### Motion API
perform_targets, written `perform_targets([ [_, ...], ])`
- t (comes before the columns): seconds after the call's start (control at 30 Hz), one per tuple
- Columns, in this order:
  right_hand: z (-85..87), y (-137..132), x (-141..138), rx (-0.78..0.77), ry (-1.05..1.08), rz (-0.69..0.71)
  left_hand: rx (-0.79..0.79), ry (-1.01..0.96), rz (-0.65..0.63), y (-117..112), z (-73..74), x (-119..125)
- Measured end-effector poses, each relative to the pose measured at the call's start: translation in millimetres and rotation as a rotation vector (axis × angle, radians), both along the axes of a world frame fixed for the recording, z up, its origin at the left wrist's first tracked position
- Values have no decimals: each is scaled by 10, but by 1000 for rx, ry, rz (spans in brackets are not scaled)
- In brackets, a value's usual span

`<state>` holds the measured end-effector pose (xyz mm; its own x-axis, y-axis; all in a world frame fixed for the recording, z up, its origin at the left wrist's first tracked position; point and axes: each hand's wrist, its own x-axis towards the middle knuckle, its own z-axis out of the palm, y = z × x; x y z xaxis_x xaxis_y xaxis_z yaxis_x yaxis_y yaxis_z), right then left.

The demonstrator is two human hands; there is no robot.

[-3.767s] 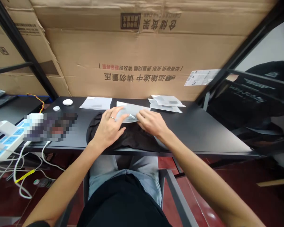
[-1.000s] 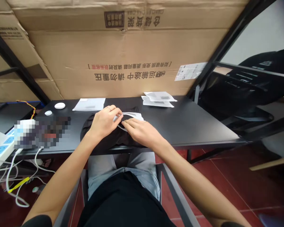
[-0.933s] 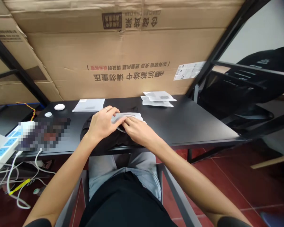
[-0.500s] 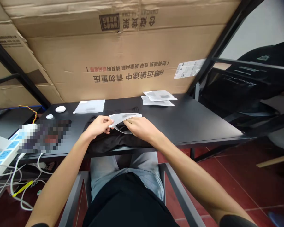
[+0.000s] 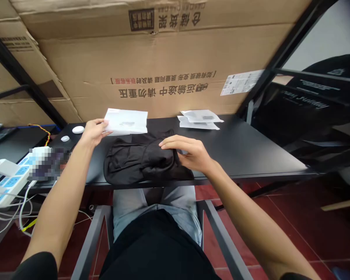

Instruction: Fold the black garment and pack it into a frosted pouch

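Note:
A folded black garment point(image 5: 140, 159) lies on the black table point(image 5: 239, 149) in front of me. My right hand point(image 5: 189, 151) rests on the garment's right end, fingers stretched out and holding nothing. My left hand point(image 5: 93, 131) is out to the far left, fingers closed on the edge of a flat white plastic bag point(image 5: 126, 121) that it holds just above the table behind the garment.
Two more white bags point(image 5: 200, 118) lie stacked at the back right. Two small white round items point(image 5: 78, 129) sit at the back left. A white power strip point(image 5: 6, 175) with cables lies at the left. A large cardboard box point(image 5: 163, 58) walls the back; black shelving point(image 5: 309, 101) stands right.
Both hands were pinching a white bag over the garment. Now my left hand has carried a bag to the far left, and my right hand has let go and settled on the garment.

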<state>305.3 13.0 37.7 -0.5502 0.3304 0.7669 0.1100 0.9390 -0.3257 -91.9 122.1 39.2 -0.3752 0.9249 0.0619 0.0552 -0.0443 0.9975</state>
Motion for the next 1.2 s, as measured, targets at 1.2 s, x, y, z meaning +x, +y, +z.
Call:
perform_targets([
  [1.2, -265, 679, 335, 138, -172, -443, 548, 1366, -392, -1151, -79, 1915],
])
